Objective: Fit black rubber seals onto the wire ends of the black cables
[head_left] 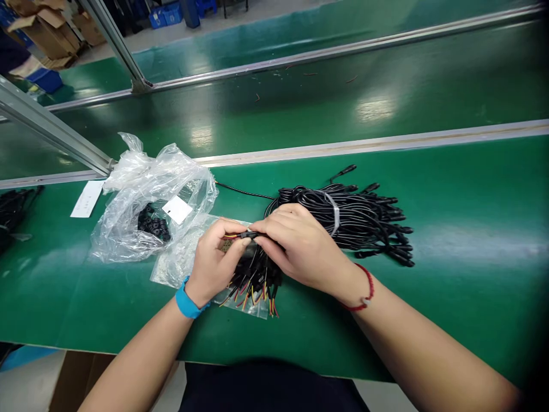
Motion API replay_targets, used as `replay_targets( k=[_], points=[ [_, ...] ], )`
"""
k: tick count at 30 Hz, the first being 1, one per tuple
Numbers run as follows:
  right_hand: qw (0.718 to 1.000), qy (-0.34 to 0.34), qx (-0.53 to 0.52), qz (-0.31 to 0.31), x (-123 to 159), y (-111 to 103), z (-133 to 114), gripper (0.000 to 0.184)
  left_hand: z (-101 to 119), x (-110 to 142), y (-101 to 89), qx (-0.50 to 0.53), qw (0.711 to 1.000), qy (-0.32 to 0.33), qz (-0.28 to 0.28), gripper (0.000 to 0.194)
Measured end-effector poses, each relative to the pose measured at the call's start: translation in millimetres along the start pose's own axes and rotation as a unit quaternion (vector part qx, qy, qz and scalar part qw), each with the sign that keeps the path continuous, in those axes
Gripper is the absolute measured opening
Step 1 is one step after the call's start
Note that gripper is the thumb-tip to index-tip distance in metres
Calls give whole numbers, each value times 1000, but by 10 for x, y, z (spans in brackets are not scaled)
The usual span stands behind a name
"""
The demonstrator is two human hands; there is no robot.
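Between my two hands runs the end of one black cable [249, 234], with red and yellow wires showing at its left. My left hand [218, 254], with a blue wristband, pinches that end from the left, thumb and fingers together. From the right, my right hand [295, 240] grips the black sheath close by. Under and behind my hands lies a bundle of black cables [309, 200], tied with a clear band [333, 212]. Several stripped wire ends [257, 294] in red and yellow fan out below my hands. Black connectors [392, 229] end the bundle on the right.
Left of my hands, an opened clear plastic bag [124, 223] holds small black parts [153, 224] and a white label [177, 209]. A flat plastic bag [169, 269] lies partly under the wires. A white paper slip [87, 198] and metal posts [55, 126] stand farther left.
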State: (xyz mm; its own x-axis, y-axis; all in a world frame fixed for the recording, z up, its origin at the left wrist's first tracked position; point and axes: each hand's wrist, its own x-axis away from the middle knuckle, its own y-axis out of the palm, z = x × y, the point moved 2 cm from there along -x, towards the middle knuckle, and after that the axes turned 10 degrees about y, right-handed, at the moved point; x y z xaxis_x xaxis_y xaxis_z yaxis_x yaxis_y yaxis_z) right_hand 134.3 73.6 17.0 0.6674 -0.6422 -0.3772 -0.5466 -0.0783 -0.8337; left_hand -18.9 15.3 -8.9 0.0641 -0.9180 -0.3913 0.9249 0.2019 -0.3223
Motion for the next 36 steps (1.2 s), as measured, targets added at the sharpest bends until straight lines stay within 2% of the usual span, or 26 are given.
replay_targets(
  k=[8, 15, 22, 30, 36],
  points=[
    [1000, -4, -11, -21, 23, -28, 30, 26, -20, 40, 20, 32, 999, 28, 2, 12],
    [999, -24, -18, -42, 35, -18, 57, 26, 24, 20, 57, 7, 998, 52, -35, 12],
    [998, -26, 31, -42, 27, 38, 53, 28, 34, -32, 94, -42, 995, 69, -65, 11],
    [999, -6, 1, -47, 41, -56, 80, 20, 43, -5, 14, -70, 993, 77, -54, 9],
    [998, -34, -22, -43, 28, -53, 82, 22, 50, -16, 37, -55, 994, 83, -53, 6]
  ],
)
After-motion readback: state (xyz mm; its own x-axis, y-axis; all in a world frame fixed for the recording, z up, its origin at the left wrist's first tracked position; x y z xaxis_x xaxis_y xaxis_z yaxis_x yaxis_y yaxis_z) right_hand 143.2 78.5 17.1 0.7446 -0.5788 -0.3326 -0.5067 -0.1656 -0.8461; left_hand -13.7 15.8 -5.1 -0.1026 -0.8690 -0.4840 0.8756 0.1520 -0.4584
